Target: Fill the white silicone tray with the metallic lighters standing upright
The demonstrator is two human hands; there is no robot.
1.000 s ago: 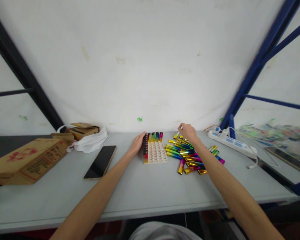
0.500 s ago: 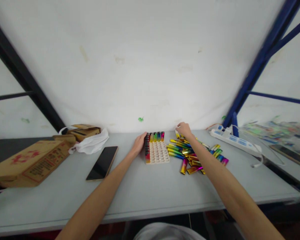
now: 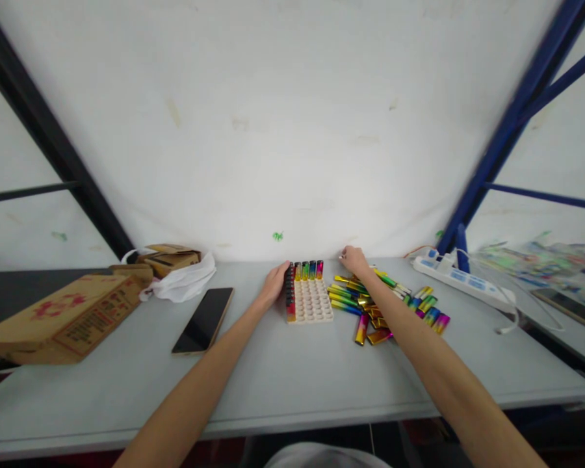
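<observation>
A white tray (image 3: 313, 305) with rows of round holes sits mid-table. Shiny multicoloured lighters with black tops (image 3: 290, 289) stand upright along its left column and far row. Against the tray's left side, my left hand (image 3: 274, 282) is closed around the far left edge. My right hand (image 3: 355, 260) is beyond the tray's far right corner, near the wall, its fingers pinched on a lighter; just a small pale tip shows. To the right, beneath my forearm, lies a loose pile of metallic rainbow-coloured lighters (image 3: 361, 329), partly hidden by the arm.
A black phone (image 3: 203, 320) lies left of my left forearm. Farther left are a cardboard box (image 3: 63, 318), a smaller opened carton (image 3: 173, 261) and a white plastic bag (image 3: 185, 279). A white power strip (image 3: 463, 281) with cables runs beside the blue frame post (image 3: 497, 143) at right.
My right hand has drawn slightly away from the pile's far edge, turning so the pale-tipped piece points left. My left hand stays at the tray. The whole view has shifted slightly.
</observation>
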